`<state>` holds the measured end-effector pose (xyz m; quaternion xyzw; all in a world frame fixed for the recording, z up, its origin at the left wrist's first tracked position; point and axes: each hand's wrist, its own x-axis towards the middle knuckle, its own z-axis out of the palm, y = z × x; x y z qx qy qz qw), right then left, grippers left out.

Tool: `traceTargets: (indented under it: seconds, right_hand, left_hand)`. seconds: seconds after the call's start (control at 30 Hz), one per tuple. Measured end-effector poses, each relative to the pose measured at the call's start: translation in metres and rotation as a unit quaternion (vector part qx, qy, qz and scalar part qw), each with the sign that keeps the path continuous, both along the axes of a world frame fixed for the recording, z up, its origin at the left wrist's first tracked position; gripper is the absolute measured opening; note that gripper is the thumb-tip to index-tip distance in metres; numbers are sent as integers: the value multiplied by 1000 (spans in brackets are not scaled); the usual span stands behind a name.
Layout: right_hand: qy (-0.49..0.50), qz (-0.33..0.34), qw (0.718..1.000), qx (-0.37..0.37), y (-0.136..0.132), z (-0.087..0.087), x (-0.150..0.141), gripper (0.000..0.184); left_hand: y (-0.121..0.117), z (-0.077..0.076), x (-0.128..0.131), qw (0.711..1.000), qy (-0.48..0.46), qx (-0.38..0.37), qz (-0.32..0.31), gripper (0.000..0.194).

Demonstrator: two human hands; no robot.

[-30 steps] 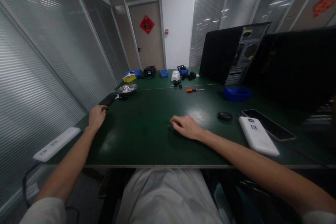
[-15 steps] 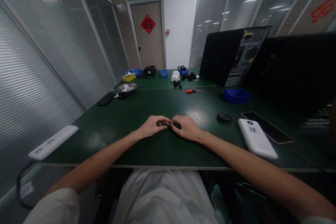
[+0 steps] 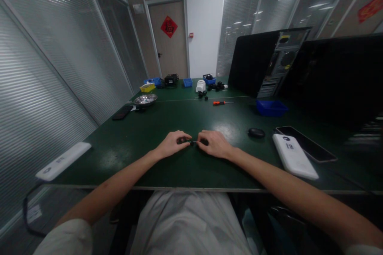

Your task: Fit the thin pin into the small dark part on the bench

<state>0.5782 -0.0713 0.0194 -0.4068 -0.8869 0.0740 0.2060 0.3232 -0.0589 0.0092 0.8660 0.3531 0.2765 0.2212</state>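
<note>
Close together above the near middle of the green table (image 3: 143,127), my two hands meet around something small. My left hand (image 3: 172,143) is closed, thumb and fingertips pinching a small black part (image 3: 192,143) whose kind I cannot make out. Opposite it, my right hand (image 3: 216,144) grips a thin pale rod-like piece (image 3: 195,142) that points at the black part. The fingers hide most of both pieces. Whether the two pieces touch is too small to tell.
A black mouse (image 3: 256,133), a white power bank (image 3: 295,156) and a dark phone (image 3: 308,144) lie to the right. Beyond are a blue tray (image 3: 271,108), an orange-handled screwdriver (image 3: 219,103) and a metal bowl (image 3: 145,100). Another white device (image 3: 64,161) lies left.
My hands have drawn slightly apart, so a little more of the black part and thin piece shows between the fingertips. The view has shifted slightly.
</note>
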Motion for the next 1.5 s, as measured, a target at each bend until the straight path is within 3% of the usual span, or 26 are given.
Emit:
traceTargets:
  seconds: [0.3,0.53,0.87,1.17,1.5]
  right_hand:
    - [-11,7,1000,-1,-1,2,0,13]
    - [39,22,999,7,-2,0,-1,16]
    - [-20,35,999,19,-4,-1,-3,15]
    - [-7,45,998,33,-2,-5,-3,15]
    - [-28,37,999,22,-3,-3,-4,16]
  left_hand:
    - [0,1,1,1000,-10,-23,-7,31]
    - [-1,3,2,996,-57,-62,6,28]
    - [-8,5,7,999,-21,-15,-37,25]
    - [-6,3,7,996,-70,-49,-14,23]
    - [1,6,8,996,-50,-80,-2,27]
